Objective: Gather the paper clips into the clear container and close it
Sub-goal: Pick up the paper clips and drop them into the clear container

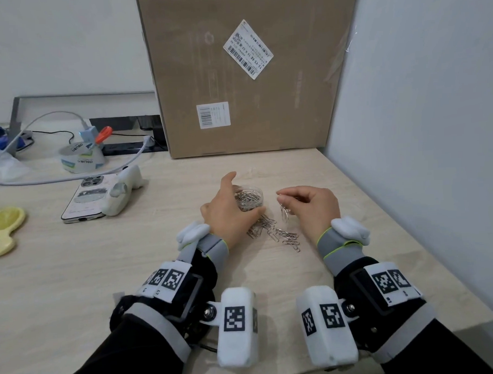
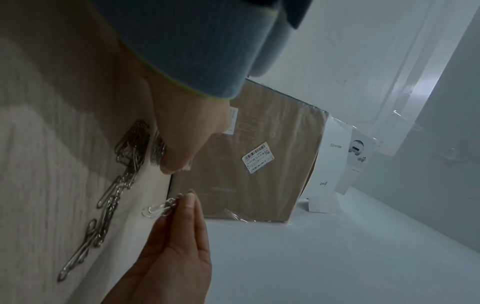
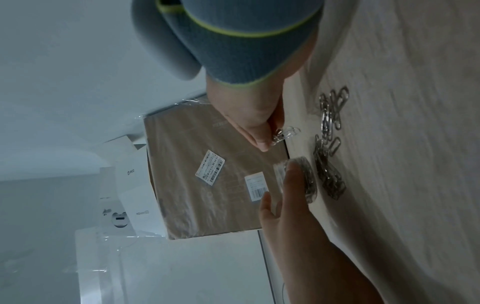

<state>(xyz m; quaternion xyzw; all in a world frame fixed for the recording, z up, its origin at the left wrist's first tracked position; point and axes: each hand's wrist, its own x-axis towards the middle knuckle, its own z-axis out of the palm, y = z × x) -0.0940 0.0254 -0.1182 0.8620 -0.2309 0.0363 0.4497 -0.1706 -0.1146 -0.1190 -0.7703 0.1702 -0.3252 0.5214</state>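
Clear plastic, the container (image 1: 248, 197) sits at centre frame, steadied by the left hand (image 1: 226, 213) with fingers curved round its wall. Right of it, the right hand (image 1: 311, 206) pinches a few paper clips (image 1: 284, 213) above the loose clips (image 1: 275, 232) at lower centre. Gathering is midway, I judge; next, drop these in.

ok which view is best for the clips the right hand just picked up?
Left wrist: the pinched clips hang in plain sight off the right hand's fingertips, against the pale table. The right wrist view shows them partly tucked under the fingers. In the head view they are tiny, dangling below the hand.
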